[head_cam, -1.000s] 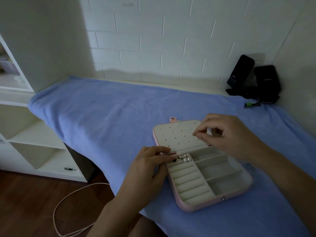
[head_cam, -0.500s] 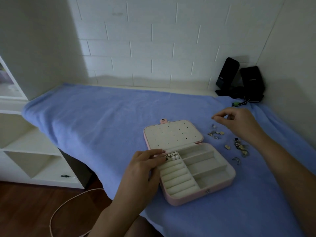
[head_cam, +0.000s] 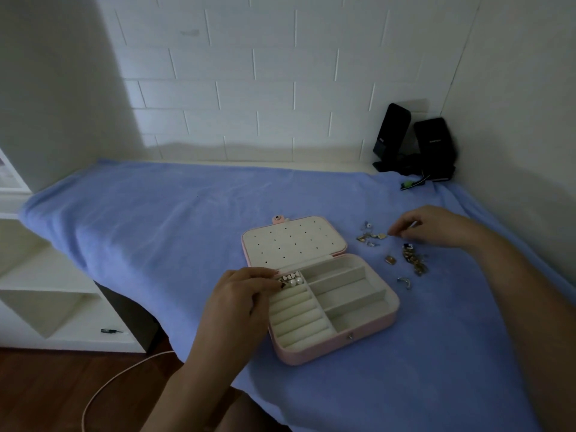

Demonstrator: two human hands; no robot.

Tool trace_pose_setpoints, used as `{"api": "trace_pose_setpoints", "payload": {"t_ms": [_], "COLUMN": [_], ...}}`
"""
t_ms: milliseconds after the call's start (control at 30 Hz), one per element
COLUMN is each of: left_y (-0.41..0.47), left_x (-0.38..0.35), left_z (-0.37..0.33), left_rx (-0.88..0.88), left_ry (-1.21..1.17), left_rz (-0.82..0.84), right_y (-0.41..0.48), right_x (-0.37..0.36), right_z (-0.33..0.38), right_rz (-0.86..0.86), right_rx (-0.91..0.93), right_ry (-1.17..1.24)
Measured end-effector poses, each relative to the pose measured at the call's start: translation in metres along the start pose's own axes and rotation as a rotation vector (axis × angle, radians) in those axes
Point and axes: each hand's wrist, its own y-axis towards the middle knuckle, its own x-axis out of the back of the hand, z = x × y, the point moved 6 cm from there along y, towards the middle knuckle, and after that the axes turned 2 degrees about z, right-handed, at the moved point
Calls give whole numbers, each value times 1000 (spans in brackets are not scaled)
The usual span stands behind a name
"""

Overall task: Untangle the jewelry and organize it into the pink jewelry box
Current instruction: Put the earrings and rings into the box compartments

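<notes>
- One blue towel (head_cam: 156, 229) covers the table.
- One pink box (head_cam: 367, 335) lies open at centre, its lid (head_cam: 293, 241) flat at 12 o'clock.
- Two black speakers (head_cam: 414, 141) stand at 1 o'clock, against the wall.
- Left hand (head_cam: 240, 294): at 9 o'clock of the box, fingers curled, tips at the pearls (head_cam: 294, 280); grip cannot be determined.
- Right hand (head_cam: 436, 232): at 2 o'clock, fingers curled, tips touching loose jewelry (head_cam: 411, 260); grip cannot be determined.
- Pearls occupy the tray's 10 o'clock compartment.
</notes>
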Motion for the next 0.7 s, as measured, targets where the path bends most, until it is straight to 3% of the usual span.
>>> {"api": "trace_pose_setpoints", "payload": {"t_ms": [167,300,500,700], "left_y": [3,-1,-1,-4], "left_x": [0,-4,-8,-8], "left_z": [3,6,6,10], "left_rx": [47,36,51,60], "left_ry": [-35,-34,-76,-150], "left_rz": [-47,-78,-93,-137], "right_y": [5,8,7,6], "right_x": [-8,-24,-21,-18], "right_z": [15,27,18,15], "right_rz": [-131,-60,62,38], "right_rx": [132,233,209,213], "right_ry": [141,57,12,84]}}
